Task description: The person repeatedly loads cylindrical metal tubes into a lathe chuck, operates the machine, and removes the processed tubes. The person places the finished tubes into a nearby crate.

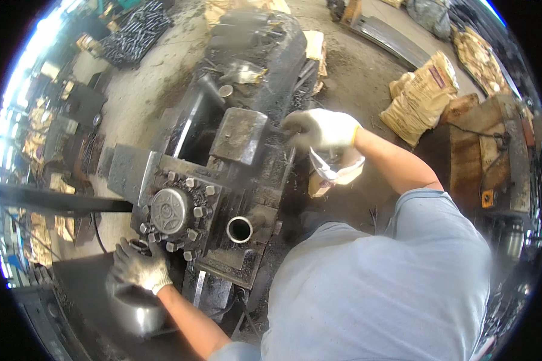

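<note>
A lathe fills the space before me. My left hand, in a soiled white work glove, curls its fingers and thumb around a dark ring-shaped metal part. Just below that hand is a shiny, blurred metal cylinder. Beside it stands the tool post, with a round embossed cap ringed by several square-head bolts. My right hand, also gloved, is curled at the right side of the machine, near a worn metal block; its fingertips are blurred and whatever they grip is hidden.
An open metal tube rises from the carriage. A dark bar reaches in from the left. Paper sacks and a rusty cabinet stand at right. A carton sits below my right hand. Metal rods are heaped at far left.
</note>
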Demonstrator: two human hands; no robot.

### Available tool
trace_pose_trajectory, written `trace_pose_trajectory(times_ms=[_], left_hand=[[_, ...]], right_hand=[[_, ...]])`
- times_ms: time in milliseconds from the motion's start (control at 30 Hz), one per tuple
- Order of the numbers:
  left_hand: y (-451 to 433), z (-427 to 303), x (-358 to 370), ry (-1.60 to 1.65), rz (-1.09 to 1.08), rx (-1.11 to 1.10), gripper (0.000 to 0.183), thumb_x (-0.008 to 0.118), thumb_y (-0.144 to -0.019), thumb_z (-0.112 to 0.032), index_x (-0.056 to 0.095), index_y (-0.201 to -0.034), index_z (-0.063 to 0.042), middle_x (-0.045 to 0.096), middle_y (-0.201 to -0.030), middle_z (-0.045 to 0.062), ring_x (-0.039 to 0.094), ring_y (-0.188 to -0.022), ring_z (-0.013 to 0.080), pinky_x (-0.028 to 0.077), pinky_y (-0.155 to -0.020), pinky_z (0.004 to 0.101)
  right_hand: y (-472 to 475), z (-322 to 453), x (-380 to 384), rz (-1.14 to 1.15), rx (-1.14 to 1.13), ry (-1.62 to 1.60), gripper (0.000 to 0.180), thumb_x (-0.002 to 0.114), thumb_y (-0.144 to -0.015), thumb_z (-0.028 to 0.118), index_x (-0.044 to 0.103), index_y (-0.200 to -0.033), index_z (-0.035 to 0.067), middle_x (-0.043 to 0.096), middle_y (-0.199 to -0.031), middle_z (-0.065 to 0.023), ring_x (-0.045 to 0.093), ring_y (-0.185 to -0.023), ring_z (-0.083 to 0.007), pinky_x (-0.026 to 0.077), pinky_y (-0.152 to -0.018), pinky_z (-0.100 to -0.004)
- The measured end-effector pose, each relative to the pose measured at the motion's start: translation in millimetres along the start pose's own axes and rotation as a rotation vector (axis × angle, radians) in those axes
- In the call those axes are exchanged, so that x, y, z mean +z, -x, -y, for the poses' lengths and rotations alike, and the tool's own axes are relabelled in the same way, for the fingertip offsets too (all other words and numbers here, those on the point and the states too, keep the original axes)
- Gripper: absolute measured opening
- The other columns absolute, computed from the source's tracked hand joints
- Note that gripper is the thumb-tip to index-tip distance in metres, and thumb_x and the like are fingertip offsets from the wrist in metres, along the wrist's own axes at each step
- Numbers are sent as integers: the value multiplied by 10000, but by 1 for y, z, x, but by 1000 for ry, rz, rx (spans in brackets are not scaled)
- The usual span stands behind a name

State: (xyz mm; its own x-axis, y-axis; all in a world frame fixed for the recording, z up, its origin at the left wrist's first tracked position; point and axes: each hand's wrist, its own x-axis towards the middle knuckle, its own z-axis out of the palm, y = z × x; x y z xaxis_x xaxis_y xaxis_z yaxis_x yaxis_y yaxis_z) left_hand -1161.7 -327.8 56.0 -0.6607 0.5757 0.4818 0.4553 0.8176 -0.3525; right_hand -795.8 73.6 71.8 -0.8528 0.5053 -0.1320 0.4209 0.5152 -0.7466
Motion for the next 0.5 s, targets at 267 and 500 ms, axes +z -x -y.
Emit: trace_pose_trajectory(times_ms=[267, 500], left_hand=[[14, 17, -7, 302, -144, -20, 714, 787, -833, -383, 607, -1421, -20, 613, -1473, 247, 515, -1424, 448, 262, -1276, 629], [181, -16, -57, 902, -157, -487, 419, 744, -872, -57, 683, -1278, 27, 708, -1234, 193, 658, -1141, 376, 503, -1053, 478]], right_hand=[[-19, 149, 96, 432, -682, 243, 476, 825, -789, 278, 642, -1171, 62, 737, -865, -194, 742, -799, -423, 590, -704, -530], [-80, 246, 4, 229, -1121, -85, 429, 889, -778, 173, 669, -1130, 66, 768, -926, -121, 782, -867, -285, 623, -773, -440]])
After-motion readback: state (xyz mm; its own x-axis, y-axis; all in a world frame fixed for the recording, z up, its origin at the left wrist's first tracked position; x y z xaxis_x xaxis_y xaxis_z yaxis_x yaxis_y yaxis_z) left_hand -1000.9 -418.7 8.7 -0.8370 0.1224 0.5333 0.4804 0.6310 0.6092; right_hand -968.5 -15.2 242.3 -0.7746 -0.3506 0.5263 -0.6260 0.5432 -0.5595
